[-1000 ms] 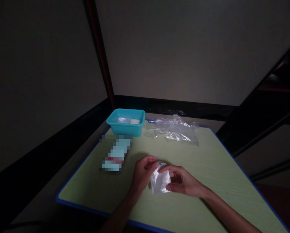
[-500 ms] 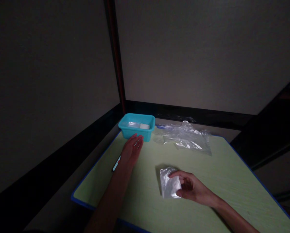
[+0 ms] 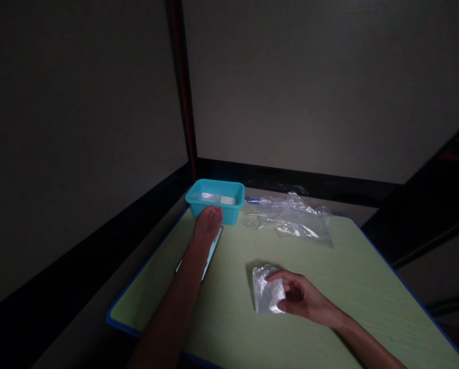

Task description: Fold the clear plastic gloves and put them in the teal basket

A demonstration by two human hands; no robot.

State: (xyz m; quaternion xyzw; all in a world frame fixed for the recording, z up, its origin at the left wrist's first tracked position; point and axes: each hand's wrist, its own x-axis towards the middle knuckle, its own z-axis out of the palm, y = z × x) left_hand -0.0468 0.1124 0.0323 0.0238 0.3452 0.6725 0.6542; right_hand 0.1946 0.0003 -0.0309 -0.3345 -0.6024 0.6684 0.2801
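Note:
My left hand [image 3: 208, 221] is raised over the far end of a phone [image 3: 213, 251], just in front of a turquoise plastic basket [image 3: 215, 213]. Its fingers are curled in, and whether anything lies inside them is hidden. The phone lies on the table with its screen lit, partly covered by my left forearm. With thumb and fingers my right hand [image 3: 302, 298] grips the right side of a folded clear plastic packet [image 3: 266, 291] on the table. Inside the basket are a shiny clear packet [image 3: 210, 197] and a white block-like item [image 3: 227, 200].
A crumpled clear plastic bag [image 3: 298, 218] lies along the table's back edge, right of the basket. The pale green table [image 3: 244, 328] has a blue rim. Walls [image 3: 291, 92] stand behind and to the left, with a dark frame at the right.
My left hand has drawn its outstretched fingers in and shifted slightly left, uncovering more of the phone. My right hand and the plastic packet stay put. The view has shifted slightly.

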